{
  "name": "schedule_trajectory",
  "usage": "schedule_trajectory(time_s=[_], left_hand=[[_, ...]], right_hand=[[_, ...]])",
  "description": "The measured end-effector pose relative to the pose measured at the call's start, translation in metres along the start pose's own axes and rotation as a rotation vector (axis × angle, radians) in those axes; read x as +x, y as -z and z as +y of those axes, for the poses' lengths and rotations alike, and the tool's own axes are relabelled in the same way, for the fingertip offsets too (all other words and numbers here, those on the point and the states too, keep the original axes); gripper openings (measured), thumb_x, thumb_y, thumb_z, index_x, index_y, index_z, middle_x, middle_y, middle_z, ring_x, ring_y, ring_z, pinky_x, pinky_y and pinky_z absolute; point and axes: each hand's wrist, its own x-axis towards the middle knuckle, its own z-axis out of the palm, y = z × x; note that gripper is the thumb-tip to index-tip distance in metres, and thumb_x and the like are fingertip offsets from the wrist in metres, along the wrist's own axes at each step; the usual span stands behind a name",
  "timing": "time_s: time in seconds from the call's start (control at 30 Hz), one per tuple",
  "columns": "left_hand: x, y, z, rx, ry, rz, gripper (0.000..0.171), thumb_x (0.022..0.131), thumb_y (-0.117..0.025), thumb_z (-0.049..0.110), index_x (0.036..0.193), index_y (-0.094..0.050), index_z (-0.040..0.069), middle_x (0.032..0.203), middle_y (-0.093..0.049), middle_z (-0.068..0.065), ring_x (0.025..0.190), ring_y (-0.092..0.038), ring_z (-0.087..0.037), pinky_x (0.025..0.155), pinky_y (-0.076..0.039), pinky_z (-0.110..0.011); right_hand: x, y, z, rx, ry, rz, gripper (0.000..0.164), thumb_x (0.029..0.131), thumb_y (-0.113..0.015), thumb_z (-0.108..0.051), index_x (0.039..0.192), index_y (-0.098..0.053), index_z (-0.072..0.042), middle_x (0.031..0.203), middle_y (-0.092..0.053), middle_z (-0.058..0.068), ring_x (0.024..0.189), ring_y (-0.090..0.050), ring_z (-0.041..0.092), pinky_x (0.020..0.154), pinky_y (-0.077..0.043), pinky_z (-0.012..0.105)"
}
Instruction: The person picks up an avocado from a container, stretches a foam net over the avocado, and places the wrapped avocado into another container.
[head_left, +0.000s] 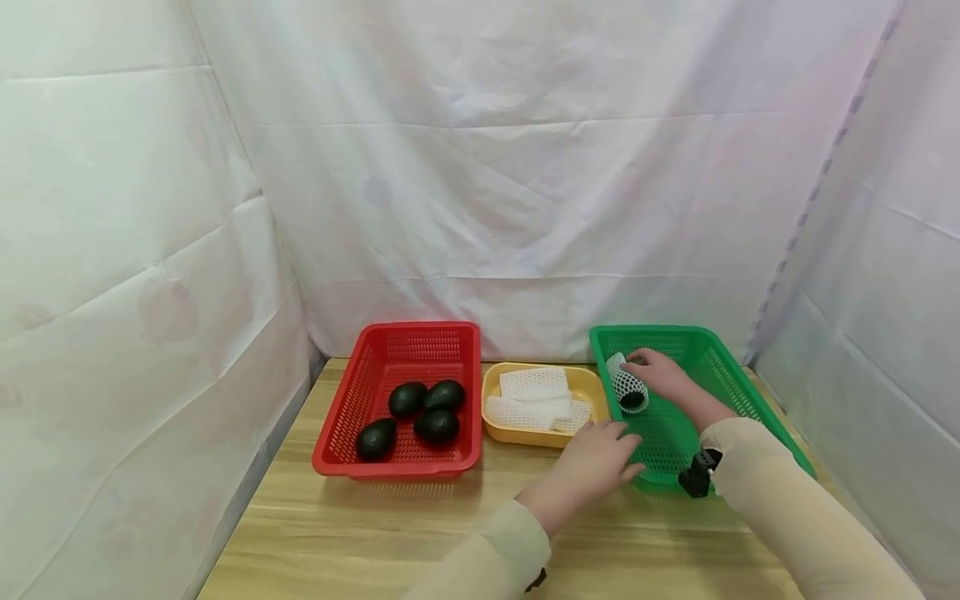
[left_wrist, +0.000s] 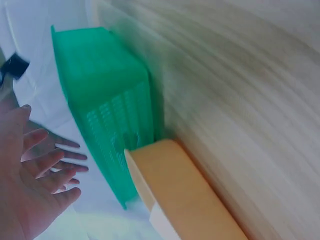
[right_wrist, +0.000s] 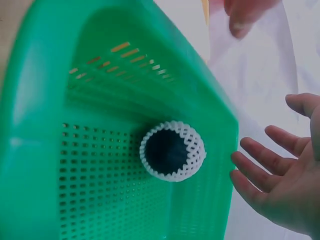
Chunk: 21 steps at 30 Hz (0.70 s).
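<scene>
An avocado in a white foam net [head_left: 628, 385] lies along the left wall inside the green basket [head_left: 757, 408]; its dark end shows through the net's opening in the right wrist view. My right hand [head_left: 660, 373] is over the basket beside the netted avocado, fingers spread and holding nothing. Before the yellow tray [head_left: 517, 436] and the green basket's near left corner, my left hand [head_left: 592, 460] hovers with fingers extended and nothing in them. Several white foam nets [head_left: 534, 396] lie flat in the yellow tray.
On the left stands a red basket [head_left: 322, 457] with several bare avocados [head_left: 437, 426] in it. The yellow tray sits between the two baskets on a wooden table [head_left: 360, 533]. White cloth [head_left: 480, 192] hangs behind and at both sides.
</scene>
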Motion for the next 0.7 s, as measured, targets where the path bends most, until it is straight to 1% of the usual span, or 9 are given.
schedule_trajectory(time_s=[0.07, 0.17, 0.27, 0.47, 0.6, 0.7], left_hand=[[-0.002, 0.002, -0.008, 0.008, 0.004, 0.029, 0.044, 0.099, -0.045, 0.053, 0.133, -0.058, 0.027, 0.131, -0.056, 0.008, 0.122, -0.051, -0.011, 0.103, -0.041, -0.031], [-0.006, 0.004, -0.019, -0.002, 0.02, 0.06, 0.043, 0.099, -0.047, 0.051, 0.129, -0.061, 0.023, 0.12, -0.061, 0.006, 0.111, -0.057, -0.011, 0.096, -0.045, -0.027], [-0.011, 0.007, -0.031, -0.046, 0.062, 0.069, 0.042, 0.099, -0.049, 0.05, 0.127, -0.062, 0.021, 0.115, -0.063, 0.005, 0.104, -0.059, -0.011, 0.091, -0.047, -0.026], [-0.027, 0.018, -0.052, -0.111, 0.16, 0.064, 0.042, 0.098, -0.054, 0.047, 0.128, -0.061, 0.018, 0.117, -0.062, 0.001, 0.103, -0.06, -0.015, 0.089, -0.049, -0.028], [-0.038, 0.026, -0.062, -0.139, 0.197, 0.069, 0.041, 0.097, -0.057, 0.045, 0.127, -0.062, 0.017, 0.115, -0.063, -0.001, 0.103, -0.06, -0.017, 0.089, -0.049, -0.03], [-0.046, 0.029, -0.068, -0.142, 0.211, 0.083, 0.041, 0.097, -0.057, 0.044, 0.125, -0.063, 0.015, 0.113, -0.063, -0.003, 0.101, -0.061, -0.019, 0.089, -0.05, -0.031]], right_hand=[[-0.004, -0.002, -0.004, -0.011, 0.008, 0.013, 0.058, 0.103, -0.046, -0.039, 0.138, -0.042, 0.007, 0.136, -0.043, 0.033, 0.122, -0.043, 0.049, 0.09, -0.044, 0.059], [-0.01, -0.007, -0.01, -0.033, 0.021, 0.031, 0.061, 0.102, -0.046, -0.044, 0.137, -0.044, 0.006, 0.134, -0.046, 0.032, 0.12, -0.046, 0.047, 0.089, -0.045, 0.057], [-0.016, -0.012, -0.015, -0.052, 0.034, 0.047, 0.059, 0.101, -0.047, -0.044, 0.136, -0.046, 0.004, 0.131, -0.049, 0.031, 0.118, -0.048, 0.046, 0.086, -0.047, 0.056], [-0.025, -0.019, -0.03, -0.14, 0.073, 0.076, 0.052, 0.101, -0.051, -0.037, 0.134, -0.05, 0.003, 0.124, -0.057, 0.025, 0.109, -0.056, 0.04, 0.081, -0.05, 0.052], [-0.026, -0.024, -0.038, -0.206, 0.102, 0.093, 0.05, 0.1, -0.054, -0.035, 0.133, -0.053, 0.002, 0.123, -0.059, 0.023, 0.107, -0.058, 0.038, 0.081, -0.05, 0.052], [-0.028, -0.027, -0.043, -0.256, 0.122, 0.101, 0.051, 0.099, -0.056, -0.036, 0.132, -0.054, 0.002, 0.123, -0.059, 0.023, 0.107, -0.059, 0.038, 0.081, -0.05, 0.052]])
